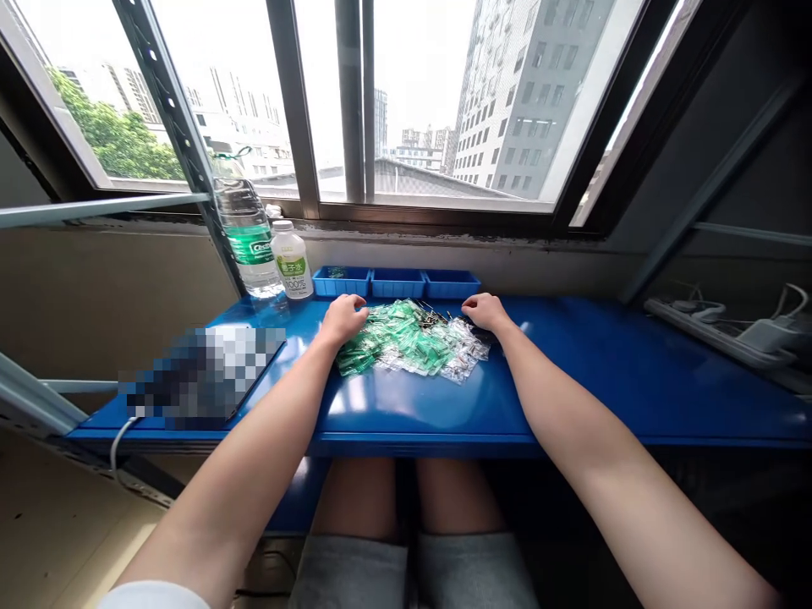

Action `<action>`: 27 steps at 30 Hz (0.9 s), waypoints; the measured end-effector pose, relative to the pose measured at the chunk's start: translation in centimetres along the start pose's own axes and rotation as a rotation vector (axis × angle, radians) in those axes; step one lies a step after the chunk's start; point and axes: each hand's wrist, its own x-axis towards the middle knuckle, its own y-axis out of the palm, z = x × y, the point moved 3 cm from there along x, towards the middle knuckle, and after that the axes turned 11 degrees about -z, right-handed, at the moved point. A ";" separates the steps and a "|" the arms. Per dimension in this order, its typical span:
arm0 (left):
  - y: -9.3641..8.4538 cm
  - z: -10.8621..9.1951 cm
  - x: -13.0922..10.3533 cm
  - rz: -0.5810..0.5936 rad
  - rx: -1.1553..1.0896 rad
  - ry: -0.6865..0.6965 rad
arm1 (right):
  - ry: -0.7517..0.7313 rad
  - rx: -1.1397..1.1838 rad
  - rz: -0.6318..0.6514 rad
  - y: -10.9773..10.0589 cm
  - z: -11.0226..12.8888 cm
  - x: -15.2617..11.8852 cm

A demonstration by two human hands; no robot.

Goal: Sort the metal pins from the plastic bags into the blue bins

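A loose pile of small green plastic packets [412,342] lies on the blue table. Clear packets [465,357] with small parts inside form its right side, and thin dark pieces [432,316] show at the back. My left hand [344,319] rests at the pile's left edge, fingers curled in and closed, with no item visible in them. On the other side, my right hand [486,312] is beside the dark pieces. Its fingers are bent together toward the pile, and I see nothing between them.
Behind the pile stand three blue bins [397,282]; the left one holds small green pieces. A large water bottle [249,245] and a white bottle [293,264] stand at back left. A pixelated object [209,372] lies left, a power strip [716,330] right. The table [602,372] ends before my knees.
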 end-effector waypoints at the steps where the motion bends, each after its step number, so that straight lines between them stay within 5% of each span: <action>1: 0.0 0.2 0.0 0.006 0.006 -0.004 | -0.023 0.007 0.022 0.0 0.1 0.0; 16: 0.3 0.0 -0.4 0.018 -0.004 -0.007 | 0.024 -0.061 0.081 1.5 3.6 -1.3; 24: -1.8 -3.3 -1.2 -0.138 -0.272 0.165 | -0.343 0.317 -0.062 0.2 7.6 -2.9; 27: -1.9 -5.0 -2.0 -0.053 -0.361 0.330 | -0.553 0.377 -0.070 -0.1 10.5 -4.4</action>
